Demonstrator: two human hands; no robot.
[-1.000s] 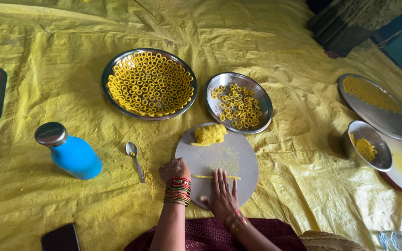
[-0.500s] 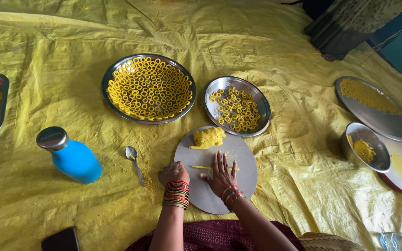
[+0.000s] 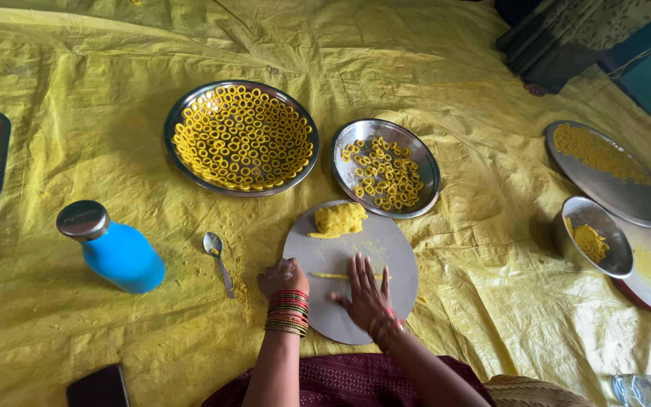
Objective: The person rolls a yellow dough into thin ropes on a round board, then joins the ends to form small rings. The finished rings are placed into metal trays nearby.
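Yellow dough strand [image 3: 331, 276]: lies crosswise on the round grey board [image 3: 386, 249], long axis left–right. Right hand [image 3: 367, 294] flat on it, fingers spread (nearer hand). Left hand [image 3: 282, 276], loosely curled, rests at the board's left edge, beside the strand's end.

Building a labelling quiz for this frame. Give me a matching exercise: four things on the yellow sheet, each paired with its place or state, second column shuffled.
Things:
1. blue bottle
2. spoon
3. dough lump
4. large round plate

Places or states:
A. full of yellow rings
B. on the far part of the round board
C. lying between the bottle and the board
D. standing upright near the left, lid on

Pairs: 1-D, 2-C, 3-B, 4-A
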